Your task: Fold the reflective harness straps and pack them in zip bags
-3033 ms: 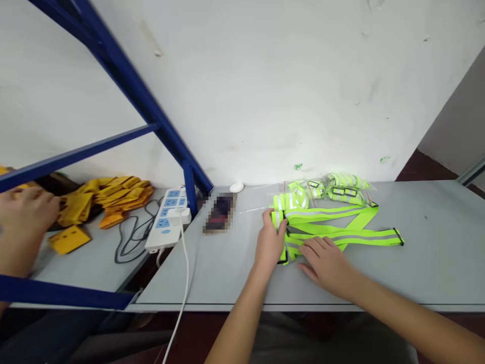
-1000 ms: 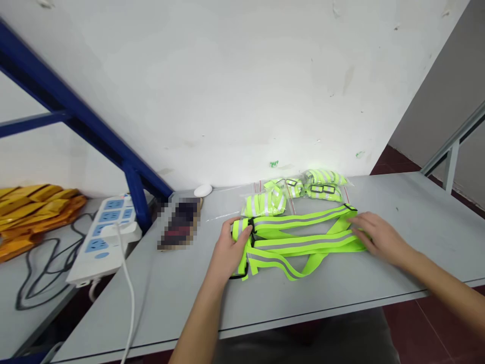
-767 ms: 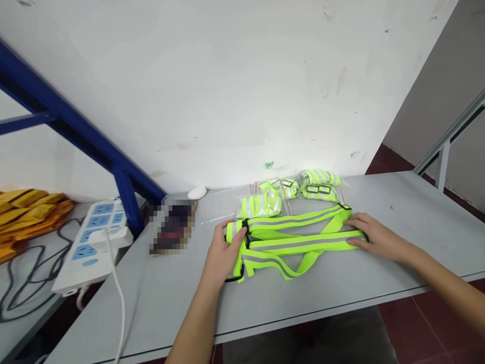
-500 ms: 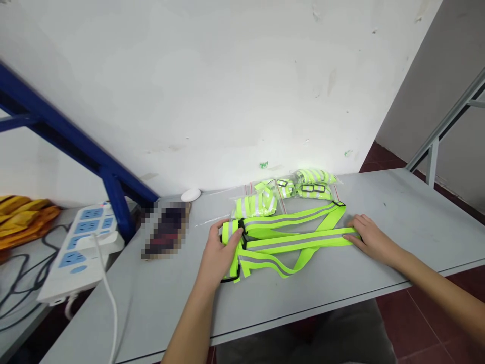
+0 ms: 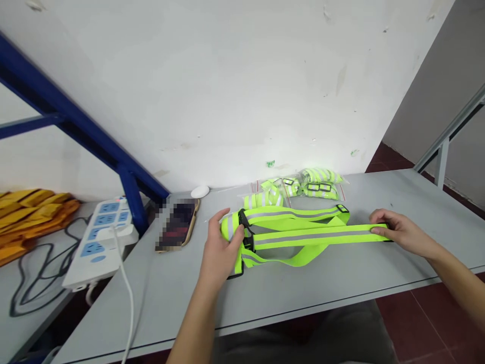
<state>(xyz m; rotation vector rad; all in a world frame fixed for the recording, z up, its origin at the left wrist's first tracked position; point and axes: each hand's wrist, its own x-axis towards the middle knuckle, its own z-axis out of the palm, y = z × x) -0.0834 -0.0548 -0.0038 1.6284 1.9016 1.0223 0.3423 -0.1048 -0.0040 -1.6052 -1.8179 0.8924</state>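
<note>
Neon yellow-green reflective straps (image 5: 318, 236) with grey stripes and black buckles stretch across the table in front of me. My left hand (image 5: 221, 250) is closed around their bundled left end, thumb near the black buckles (image 5: 246, 230). At the other end my right hand (image 5: 397, 231) pinches the tip of one strap between thumb and fingers and holds it taut. Behind that strap, another one loops back through a black slider (image 5: 342, 208). A slack loop (image 5: 303, 256) hangs toward me in front.
Clear bags of similar straps (image 5: 320, 183) lie against the wall. A phone (image 5: 178, 225) and a white oval object (image 5: 200, 191) are on the grey table (image 5: 174, 298). To the left are a white power strip (image 5: 96, 242), its cord, a blue frame (image 5: 131, 197) and orange-yellow material (image 5: 34, 217).
My right hand has moved right, drawing the strap's end out straighter and longer. My left hand stays on the bundled end. The camera view has shifted slightly.
</note>
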